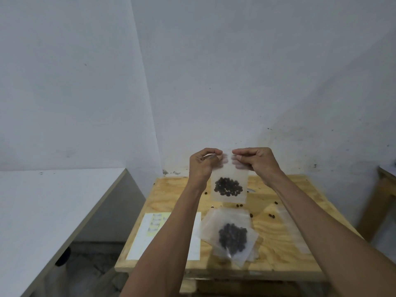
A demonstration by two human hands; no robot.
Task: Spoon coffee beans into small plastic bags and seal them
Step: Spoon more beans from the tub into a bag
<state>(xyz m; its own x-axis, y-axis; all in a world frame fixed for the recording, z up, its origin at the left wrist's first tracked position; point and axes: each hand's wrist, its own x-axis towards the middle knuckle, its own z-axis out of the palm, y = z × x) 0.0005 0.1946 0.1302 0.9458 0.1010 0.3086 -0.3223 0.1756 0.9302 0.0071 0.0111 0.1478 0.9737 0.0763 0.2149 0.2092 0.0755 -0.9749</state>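
The person is standing at a small pale plywood table [169, 196] and holding both arms out over it. The left hand [202, 166] and the right hand [257, 161] are raised above the far part of that table, each pinching a top corner of 1 small clear plastic bag [230, 179]. The fingers of both hands are curling round the bag's upper edge, thumbs toward the person and fingertips behind the plastic, showing through it as blurred shapes. The 2 hands are nearly touching each other at the middle of the top edge. The bag is hanging upright in the air, clear of the table, with a dark cluster of roasted coffee beans [228, 187] sitting in its lower half.

On the table below the held bag, toward its near edge, a loose pile of clear plastic bags [214, 224] is lying flat, and the top one is holding a second dark heap of coffee beans [232, 237]. A few stray single beans [272, 215] are scattered on the table's wood to the right of that pile. A white sheet of paper with yellow label strips [141, 239] is lying on the table's left side, partly under the left forearm.
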